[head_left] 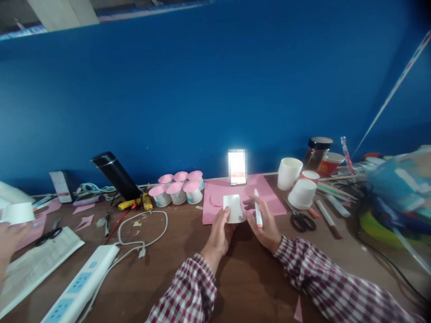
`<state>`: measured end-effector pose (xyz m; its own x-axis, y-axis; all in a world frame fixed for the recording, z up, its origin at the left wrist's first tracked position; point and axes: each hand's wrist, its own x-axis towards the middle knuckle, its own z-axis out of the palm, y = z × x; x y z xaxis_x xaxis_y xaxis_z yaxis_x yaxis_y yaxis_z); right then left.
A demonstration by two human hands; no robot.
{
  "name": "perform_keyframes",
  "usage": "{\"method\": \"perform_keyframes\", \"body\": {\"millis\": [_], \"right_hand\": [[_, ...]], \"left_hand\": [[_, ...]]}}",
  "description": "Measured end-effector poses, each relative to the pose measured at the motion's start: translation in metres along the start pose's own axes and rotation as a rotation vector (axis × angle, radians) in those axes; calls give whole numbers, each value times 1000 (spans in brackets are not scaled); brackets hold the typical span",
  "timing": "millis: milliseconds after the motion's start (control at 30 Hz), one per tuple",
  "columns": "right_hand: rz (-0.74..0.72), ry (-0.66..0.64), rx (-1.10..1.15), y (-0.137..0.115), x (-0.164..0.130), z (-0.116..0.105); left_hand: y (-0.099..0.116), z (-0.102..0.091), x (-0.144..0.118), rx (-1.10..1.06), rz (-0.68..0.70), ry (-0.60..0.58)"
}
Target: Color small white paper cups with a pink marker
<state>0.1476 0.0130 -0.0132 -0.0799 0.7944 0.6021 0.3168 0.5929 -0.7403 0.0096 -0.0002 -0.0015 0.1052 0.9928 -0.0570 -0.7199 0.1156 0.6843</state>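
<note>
In front of you, a plain deep-blue wall (215, 89) spans most of the view, darker toward the right. Its top edge slopes at upper left, where a pale pillar (63, 13) stands beyond in a dim space. A thin white strip (397, 86) with reddish marks slants down the right side. Below you spreads a brown table (249, 287), meeting the wall, under soft light.

White cup (233, 207), white marker (257, 208) with an orangey-red end, pink paper (267, 190), maroon-and-white checked sleeves (310, 258), brown bench (249, 282), super blue wall (168, 89).
</note>
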Motion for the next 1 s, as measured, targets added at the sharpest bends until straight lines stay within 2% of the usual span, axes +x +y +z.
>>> {"method": "perform_keyframes", "body": {"millis": [233, 600, 800, 1000], "right_hand": [[3, 36, 35, 6, 1, 4], [12, 74, 75, -2, 3, -3], [-75, 95, -101, -6, 8, -14], [-96, 123, -137, -9, 9, -11]], "left_hand": [[1, 0, 0, -37, -27, 29], [0, -4, 2, -33, -35, 15], [1, -3, 2, -85, -31, 36], [4, -1, 3, -90, -55, 92]]}}
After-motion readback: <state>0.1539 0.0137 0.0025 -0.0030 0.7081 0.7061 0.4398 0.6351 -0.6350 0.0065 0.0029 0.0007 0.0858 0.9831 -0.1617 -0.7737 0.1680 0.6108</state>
